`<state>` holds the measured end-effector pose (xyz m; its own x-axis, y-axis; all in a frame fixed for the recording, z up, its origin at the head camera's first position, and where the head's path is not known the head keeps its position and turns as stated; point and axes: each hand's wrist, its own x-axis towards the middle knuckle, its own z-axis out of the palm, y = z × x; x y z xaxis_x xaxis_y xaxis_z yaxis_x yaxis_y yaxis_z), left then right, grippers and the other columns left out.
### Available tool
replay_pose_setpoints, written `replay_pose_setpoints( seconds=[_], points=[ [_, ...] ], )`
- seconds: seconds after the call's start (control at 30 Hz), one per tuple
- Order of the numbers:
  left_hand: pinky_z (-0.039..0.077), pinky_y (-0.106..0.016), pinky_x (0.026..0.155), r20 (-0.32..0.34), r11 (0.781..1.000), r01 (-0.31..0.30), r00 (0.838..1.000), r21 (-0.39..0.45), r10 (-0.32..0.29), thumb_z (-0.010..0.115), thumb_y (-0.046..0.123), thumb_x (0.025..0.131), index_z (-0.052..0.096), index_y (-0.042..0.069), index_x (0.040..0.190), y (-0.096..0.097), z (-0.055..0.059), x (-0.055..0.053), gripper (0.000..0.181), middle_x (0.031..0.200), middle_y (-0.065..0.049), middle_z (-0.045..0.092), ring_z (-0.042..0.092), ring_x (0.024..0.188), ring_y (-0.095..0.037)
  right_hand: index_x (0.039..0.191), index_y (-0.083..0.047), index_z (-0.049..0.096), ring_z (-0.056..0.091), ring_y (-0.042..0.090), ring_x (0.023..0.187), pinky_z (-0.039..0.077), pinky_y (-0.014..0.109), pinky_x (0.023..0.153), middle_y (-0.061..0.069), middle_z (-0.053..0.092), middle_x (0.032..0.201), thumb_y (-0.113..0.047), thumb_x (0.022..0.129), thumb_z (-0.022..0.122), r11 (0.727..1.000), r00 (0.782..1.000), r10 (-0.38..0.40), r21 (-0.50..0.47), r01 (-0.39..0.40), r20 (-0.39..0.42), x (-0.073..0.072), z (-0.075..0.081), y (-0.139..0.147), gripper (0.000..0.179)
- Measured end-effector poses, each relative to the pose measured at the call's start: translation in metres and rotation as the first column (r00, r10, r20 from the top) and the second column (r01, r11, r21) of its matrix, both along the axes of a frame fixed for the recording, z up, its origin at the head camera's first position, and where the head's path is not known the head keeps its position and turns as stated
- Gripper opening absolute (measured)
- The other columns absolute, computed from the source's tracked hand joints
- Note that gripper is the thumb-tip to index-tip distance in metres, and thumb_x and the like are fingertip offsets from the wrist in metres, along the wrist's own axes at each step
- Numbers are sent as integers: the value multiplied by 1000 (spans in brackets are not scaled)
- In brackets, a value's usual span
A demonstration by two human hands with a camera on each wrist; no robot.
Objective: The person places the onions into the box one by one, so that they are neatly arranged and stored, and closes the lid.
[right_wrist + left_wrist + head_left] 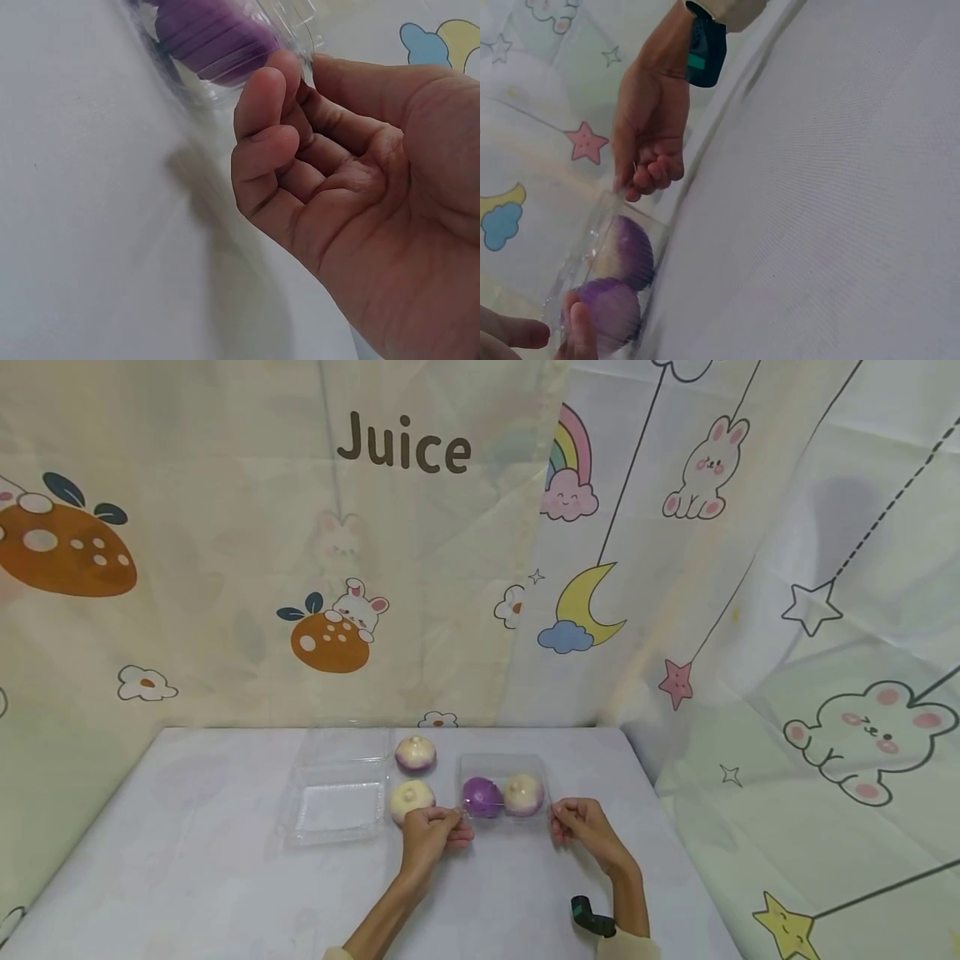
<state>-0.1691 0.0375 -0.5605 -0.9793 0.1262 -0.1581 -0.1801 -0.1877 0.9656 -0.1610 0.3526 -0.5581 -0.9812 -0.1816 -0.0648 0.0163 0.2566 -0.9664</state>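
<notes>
A clear plastic clamshell box [504,765] holds two round turnip-like vegetables, one showing purple [482,797], the other white with a purple base [523,795]. My left hand [431,833] pinches the box at its front left corner, thumb and fingers on either side of the edge in the left wrist view. At the front right corner my right hand [592,832] pinches the rim between thumb and index finger. The right hand's other fingers [259,109] curl loosely beneath. Just behind the left hand sits a whitish vegetable [412,797] of the same shape, partly covered by that hand.
Another clear clamshell box [341,841] lies opened out on the left of the white table [187,860]. A white-and-purple vegetable [416,753] stands near the back edge. Printed cloth curtains [420,543] hang behind and on the right. A dark device [592,918] is strapped by the right wrist.
</notes>
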Motion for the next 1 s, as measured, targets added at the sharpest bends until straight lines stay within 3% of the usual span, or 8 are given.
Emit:
replay_pose_setpoints(
  seconds=[0.17,0.47,0.8,1.0],
  points=[
    [71,-30,72,4,1000,-8,1000,6,8,64,7,107,71,-19,110,1,1,0,27,88,-22,81,79,72,-15,112,22,64,63,9,72,57,19,64,12,68,87,-14,114,57,999,999,-35,-6,35,-5,-2,-3,-1,37],
    [71,-30,73,-7,1000,-14,1000,25,14,62,4,107,69,-21,114,4,2,-3,26,89,-24,80,80,75,-17,112,23,65,64,8,69,58,18,63,4,70,83,-13,114,58,993,993,-115,-11,115,-1,-6,-2,-7,36],
    [72,-32,77,-2,999,-5,1000,36,5,62,4,109,65,-22,121,5,-2,-7,29,96,-31,79,82,81,-21,111,19,67,64,11,70,58,19,63,12,71,85,-14,113,60,981,981,-196,-4,196,14,-11,-5,-14,34],
    [71,-30,76,-20,999,-19,1000,41,19,61,3,109,63,-24,123,7,2,-9,30,97,-30,79,81,81,-20,109,18,68,64,12,71,59,20,63,14,71,87,-12,114,58,966,966,-258,-32,258,4,-15,-4,-19,31]
  ],
)
